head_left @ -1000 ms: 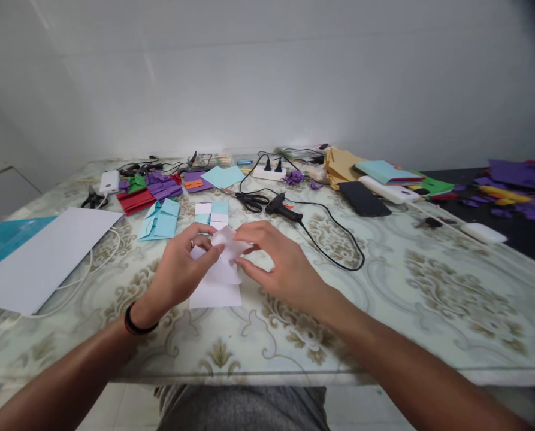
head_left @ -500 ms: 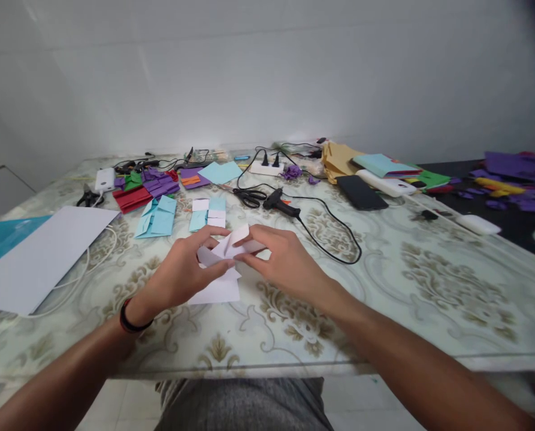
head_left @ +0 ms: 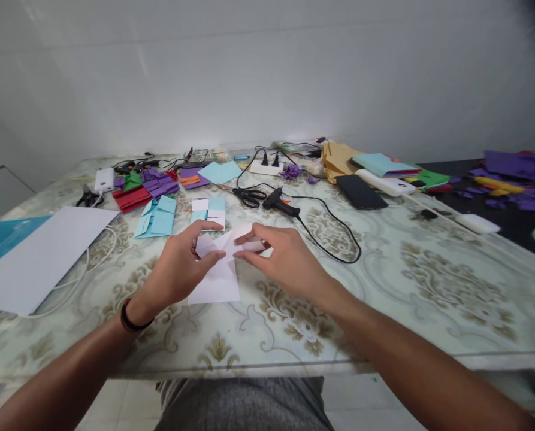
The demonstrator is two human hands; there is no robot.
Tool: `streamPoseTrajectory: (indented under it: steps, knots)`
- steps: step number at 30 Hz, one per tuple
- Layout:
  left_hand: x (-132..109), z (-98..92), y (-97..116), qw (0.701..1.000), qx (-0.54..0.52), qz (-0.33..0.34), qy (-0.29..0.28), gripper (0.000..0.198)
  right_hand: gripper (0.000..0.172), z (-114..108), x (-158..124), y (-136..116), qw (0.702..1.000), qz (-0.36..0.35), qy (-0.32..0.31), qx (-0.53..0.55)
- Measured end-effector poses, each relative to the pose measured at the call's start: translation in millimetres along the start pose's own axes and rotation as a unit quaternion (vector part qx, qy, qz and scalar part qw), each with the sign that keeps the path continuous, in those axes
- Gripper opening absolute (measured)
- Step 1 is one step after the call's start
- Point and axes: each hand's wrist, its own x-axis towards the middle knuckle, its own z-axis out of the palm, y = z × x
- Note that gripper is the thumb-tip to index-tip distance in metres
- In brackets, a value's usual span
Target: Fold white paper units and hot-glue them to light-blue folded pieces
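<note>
A sheet of white folded paper (head_left: 220, 280) lies on the patterned tablecloth before me, its far end creased into raised flaps. My left hand (head_left: 183, 256) is at the left flap, thumb and index finger pinching toward the paper's middle. On the right flap, my right hand (head_left: 283, 254) grips the paper between thumb and fingers. Just beyond the hands lie light blue and white folded papers (head_left: 208, 211). A light blue folded piece (head_left: 157, 216) rests to their left.
Scissors (head_left: 249, 196) and a black glue gun (head_left: 281, 203) with a looping cord lie beyond my hands. White sheets (head_left: 47, 254) are at the left. A black phone (head_left: 360, 191) and a white power strip (head_left: 267, 168) sit farther back. Purple paper (head_left: 521, 170) is piled at the far right.
The raised flaps have spread flatter and wider, showing more of the paper's middle. My left thumb has shifted slightly left and up; the right hand stays near the same place.
</note>
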Motion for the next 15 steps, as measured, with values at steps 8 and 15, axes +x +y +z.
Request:
streamPoseTrajectory:
  steps: [8, 15]
  knots:
    - [-0.5, 2.0, 2.1, 0.999, -0.028, -0.004, 0.025, 0.031, 0.02, 2.0, -1.2, -2.3, 1.0, 0.006, 0.013, -0.009]
    - [-2.3, 4.2, 1.3, 0.997, -0.069, -0.013, 0.016, 0.032, 0.012, 6.0, -2.0, 3.1, 0.999, 0.006, 0.03, 0.011]
